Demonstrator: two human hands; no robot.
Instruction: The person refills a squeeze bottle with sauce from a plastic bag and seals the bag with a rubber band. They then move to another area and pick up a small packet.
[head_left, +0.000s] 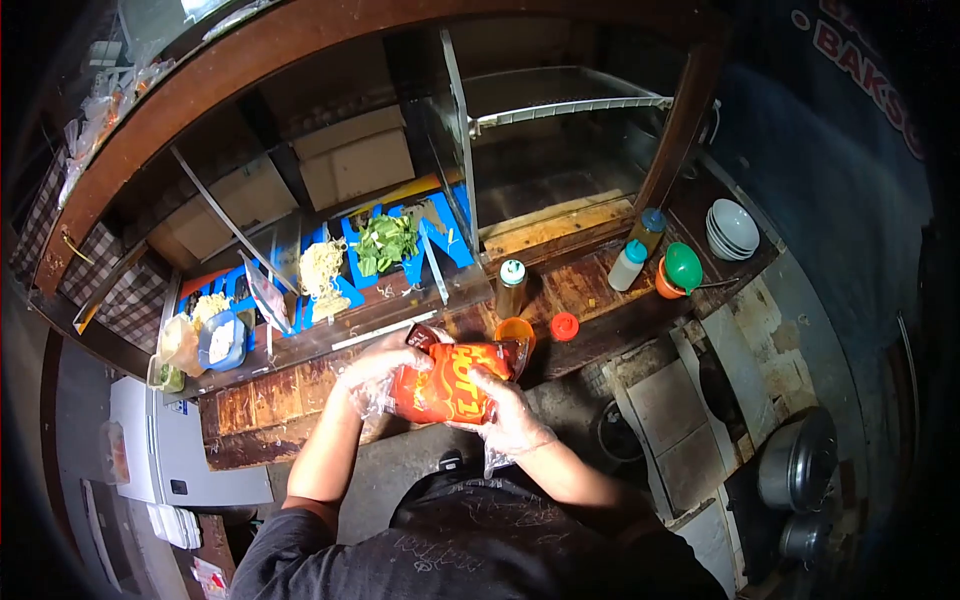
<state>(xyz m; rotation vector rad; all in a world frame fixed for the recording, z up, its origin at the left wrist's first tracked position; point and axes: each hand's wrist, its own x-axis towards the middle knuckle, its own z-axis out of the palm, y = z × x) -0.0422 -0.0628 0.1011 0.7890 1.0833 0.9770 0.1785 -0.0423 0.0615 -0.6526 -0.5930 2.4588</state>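
Your grip is closed on both sides of one red packet (440, 392): L hand (385, 368) has its L edge, R hand (512, 418) its R edge, w/ the thumb on the front. Both hands have thin clear plastic over them, prob. b/c of the food nearby. You hold the packet in front of your body, just beside the tabletop (290, 400); two sides are supported, prob. so the soft bag does not sag.

Near it, on the wood, are an orange cup (515, 332) and a red lid (564, 326), w/ a bottle (511, 292) behind the cup. Noodles (321, 268) and cut greens (385, 245) lie on blue sheeting, prob. to keep them off the wood. A stack of white bowls (735, 228) is at far R.

The tabletop is worn, reddish-brown wood, inside a stall w/ wood framing. A big metal pot (800, 460) is low on the R side; a white box (215, 470) is low on the L. The corners of the room are too dark to tell.
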